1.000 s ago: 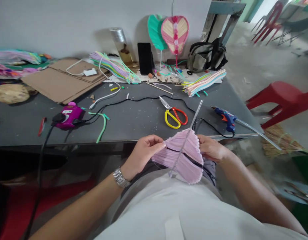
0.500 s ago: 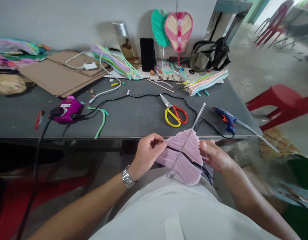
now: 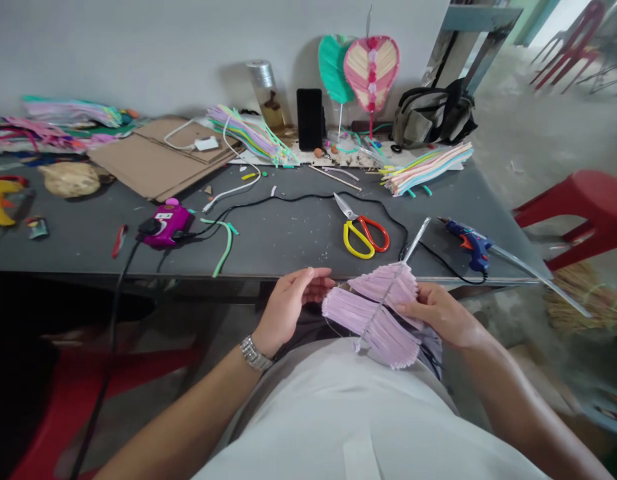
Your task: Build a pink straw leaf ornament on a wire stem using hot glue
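Observation:
A lilac fan point(image 3: 371, 319), made of ribbed strips in two sections with a dark gap between, is held over my lap. A thin grey stem runs diagonally across it and ends in a clear stick point(image 3: 417, 239) at the top. My right hand point(image 3: 433, 311) pinches the fan's right edge, thumb on top. Just left of the fan, my left hand point(image 3: 293, 303) is open, fingers stretched out and slightly curled. Whether its fingertips touch the left edge I cannot tell. Scissors point(image 3: 361, 233) with yellow and red handles lie on the table beyond the fan.
A blue glue gun point(image 3: 468, 241) with a long clear stick rests at the table's right. A black cord point(image 3: 298, 197) crosses to a purple power socket point(image 3: 165, 223). Bundled coloured strips point(image 3: 428, 168), a phone point(image 3: 309, 120) and two decorated fans point(image 3: 371, 73) stand behind. A red stool point(image 3: 588, 207) is at right.
My left hand has let go of the fan's left edge and opened. My right hand has shifted its thumb onto the fan's face. The view has swung left.

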`<state>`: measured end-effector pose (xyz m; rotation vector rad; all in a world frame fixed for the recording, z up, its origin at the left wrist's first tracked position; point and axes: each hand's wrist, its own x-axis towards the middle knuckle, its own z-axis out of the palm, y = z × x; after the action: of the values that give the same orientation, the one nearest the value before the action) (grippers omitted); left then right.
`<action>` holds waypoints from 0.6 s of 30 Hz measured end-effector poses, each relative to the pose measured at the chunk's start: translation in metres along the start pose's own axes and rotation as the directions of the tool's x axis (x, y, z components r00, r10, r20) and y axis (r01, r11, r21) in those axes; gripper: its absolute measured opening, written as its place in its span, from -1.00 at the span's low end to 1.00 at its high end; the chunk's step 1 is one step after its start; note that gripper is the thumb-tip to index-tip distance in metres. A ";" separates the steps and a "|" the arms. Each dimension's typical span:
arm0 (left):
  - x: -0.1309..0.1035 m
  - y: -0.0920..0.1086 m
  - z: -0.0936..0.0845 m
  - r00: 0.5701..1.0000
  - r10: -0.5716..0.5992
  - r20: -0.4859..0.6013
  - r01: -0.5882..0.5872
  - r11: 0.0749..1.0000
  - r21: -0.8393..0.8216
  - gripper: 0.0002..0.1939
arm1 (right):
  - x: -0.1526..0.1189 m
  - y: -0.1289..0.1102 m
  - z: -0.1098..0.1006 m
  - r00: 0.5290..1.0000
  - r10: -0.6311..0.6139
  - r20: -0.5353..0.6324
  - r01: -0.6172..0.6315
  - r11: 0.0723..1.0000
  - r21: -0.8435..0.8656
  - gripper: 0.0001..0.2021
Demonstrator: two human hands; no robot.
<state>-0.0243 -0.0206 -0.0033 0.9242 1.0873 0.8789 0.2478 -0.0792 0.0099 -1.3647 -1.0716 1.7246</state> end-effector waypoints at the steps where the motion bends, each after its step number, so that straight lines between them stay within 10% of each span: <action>1: 0.001 0.000 -0.001 1.000 -0.027 0.003 0.027 0.998 -0.048 -0.52 | 0.000 0.000 -0.002 1.000 -0.007 0.001 0.007 1.000 -0.017 -0.59; 18: 0.004 0.031 0.007 0.946 0.280 0.161 -0.323 0.844 0.427 -0.76 | 0.002 -0.011 -0.020 0.998 -0.058 -0.012 0.053 0.970 -0.237 -0.65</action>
<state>-0.0210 -0.0068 0.0254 1.5451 1.1011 0.8411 0.2672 -0.0689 0.0168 -1.4767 -1.3268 1.5790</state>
